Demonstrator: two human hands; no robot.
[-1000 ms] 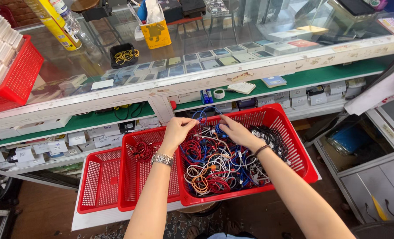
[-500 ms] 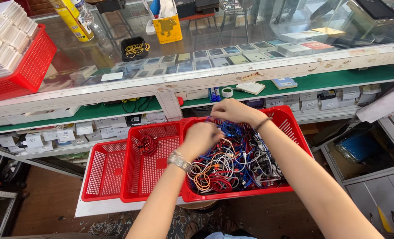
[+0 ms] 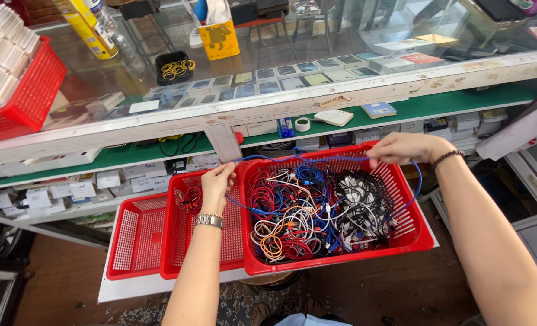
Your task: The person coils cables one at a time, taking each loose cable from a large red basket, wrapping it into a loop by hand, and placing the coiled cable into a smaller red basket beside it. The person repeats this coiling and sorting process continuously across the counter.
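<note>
Above red basket (image 3: 413,232), left hand (image 3: 217,181), right hand (image 3: 401,148) stretching blue cable (image 3: 316,159) apart

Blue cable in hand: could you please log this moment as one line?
left hand: holds blue cable | right hand: holds other end | cable taut over red basket

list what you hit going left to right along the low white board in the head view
empty red plastic mesh basket → left hand over the middle red basket → big red basket of tangled coloured cables → right hand holding a blue cable
</note>
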